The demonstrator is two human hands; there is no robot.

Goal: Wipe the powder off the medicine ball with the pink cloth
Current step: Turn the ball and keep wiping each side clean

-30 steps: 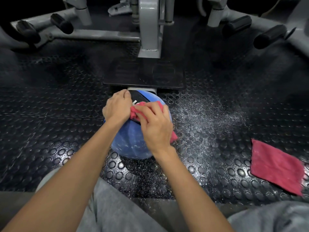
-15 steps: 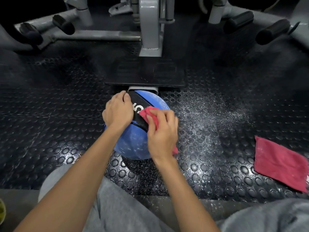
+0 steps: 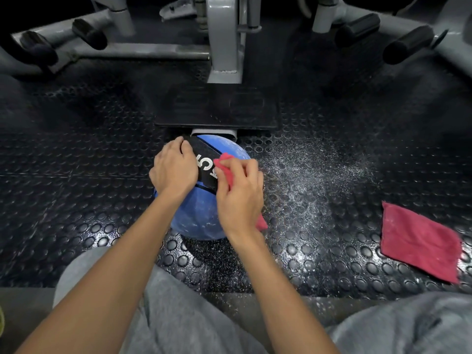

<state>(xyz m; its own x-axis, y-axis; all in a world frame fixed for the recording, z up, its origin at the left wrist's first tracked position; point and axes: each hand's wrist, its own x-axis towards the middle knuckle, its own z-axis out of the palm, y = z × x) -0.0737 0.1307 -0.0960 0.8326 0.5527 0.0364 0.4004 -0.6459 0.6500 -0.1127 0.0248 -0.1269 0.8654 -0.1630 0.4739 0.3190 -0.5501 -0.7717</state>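
We are mid-wipe: right hand (image 3: 240,198) pinching the pink cloth (image 3: 225,163), left hand (image 3: 173,171) cupping the medicine ball (image 3: 198,213). Its powdery near side likely comes next.

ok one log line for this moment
phase: wiping | left hand: holds ball | right hand: presses cloth on ball | powder: on ball, floor | spare cloth: floor, right

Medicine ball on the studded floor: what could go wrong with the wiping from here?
1. The medicine ball is steadied by the left hand; a push from the right hand might roll it into the spilled powder beside it.
2. The pink cloth has a corner hanging near the floor, so it may pick up powder and smear it back.
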